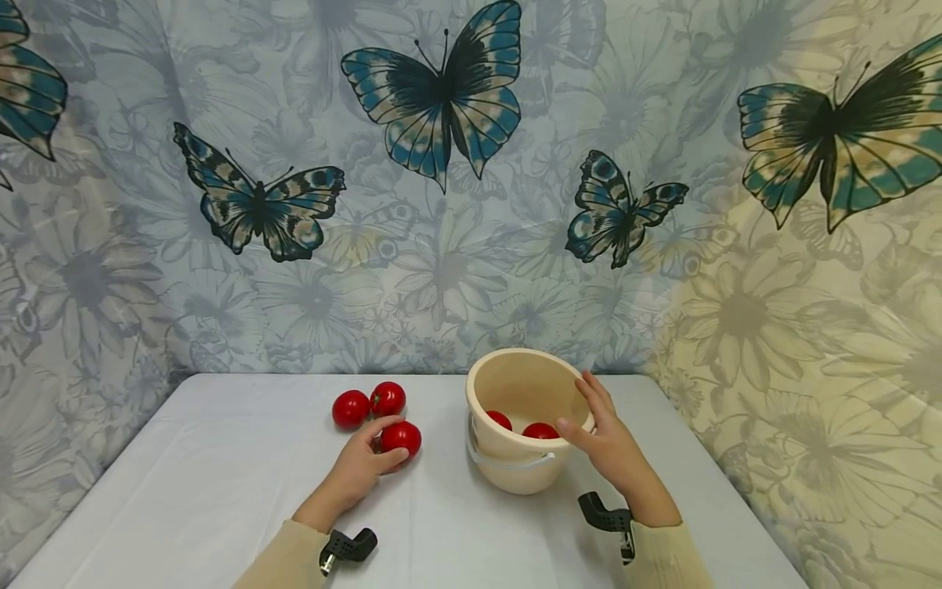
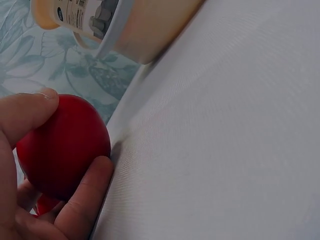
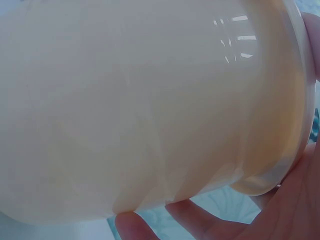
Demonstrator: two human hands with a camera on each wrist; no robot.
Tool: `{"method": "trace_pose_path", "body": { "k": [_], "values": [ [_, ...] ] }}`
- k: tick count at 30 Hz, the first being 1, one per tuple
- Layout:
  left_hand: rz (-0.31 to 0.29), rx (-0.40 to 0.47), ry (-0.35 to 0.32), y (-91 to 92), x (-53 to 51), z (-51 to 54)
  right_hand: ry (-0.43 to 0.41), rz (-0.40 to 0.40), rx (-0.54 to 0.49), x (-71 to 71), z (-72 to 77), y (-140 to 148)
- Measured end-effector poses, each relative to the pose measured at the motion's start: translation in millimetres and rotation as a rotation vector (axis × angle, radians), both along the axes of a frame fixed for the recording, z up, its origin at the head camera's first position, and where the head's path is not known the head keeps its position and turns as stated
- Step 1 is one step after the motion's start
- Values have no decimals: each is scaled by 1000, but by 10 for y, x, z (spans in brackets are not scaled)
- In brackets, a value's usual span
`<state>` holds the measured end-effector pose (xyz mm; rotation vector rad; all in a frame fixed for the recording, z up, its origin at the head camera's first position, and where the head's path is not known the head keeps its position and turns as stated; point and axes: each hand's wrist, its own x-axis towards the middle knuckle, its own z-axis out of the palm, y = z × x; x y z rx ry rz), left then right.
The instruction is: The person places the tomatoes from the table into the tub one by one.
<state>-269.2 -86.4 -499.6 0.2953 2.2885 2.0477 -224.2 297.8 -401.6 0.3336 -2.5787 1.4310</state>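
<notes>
My left hand (image 1: 358, 466) grips a red tomato (image 1: 401, 440) between thumb and fingers, low over the white table; in the left wrist view the tomato (image 2: 65, 145) shows close up. Just behind it, two more tomatoes (image 1: 351, 409) lie side by side, one with a green stem spot. My right hand (image 1: 614, 446) holds the cream bucket (image 1: 515, 474) by its right side, thumb at the rim and fingers along the outer wall. Inside the bucket are two tomatoes (image 1: 540, 431). The bucket's wall (image 3: 140, 110) fills most of the right wrist view.
A pale handle (image 1: 515, 464) hangs down the bucket's front. The white-covered table (image 1: 184, 491) ends at a butterfly-patterned cloth backdrop (image 1: 441, 286). Each wrist wears a black mount (image 1: 605, 514). A printed label (image 2: 75, 12) shows on the bucket in the left wrist view.
</notes>
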Motion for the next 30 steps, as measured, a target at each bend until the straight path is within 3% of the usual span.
{"method": "trace_pose_path", "body": {
  "k": [7,11,19,30],
  "values": [
    [-129,125,-128,31,54,32,-4,-8,16,7,7,-8],
    [-150,177,-152,54,77,43,-6,-8,11,10,13,-10],
    [-109,278,-204,24,106,69,-12,3,-1,19,23,-20],
    [-65,369,-262,-78,146,197,-13,1,2,13,24,-7]
  ]
}}
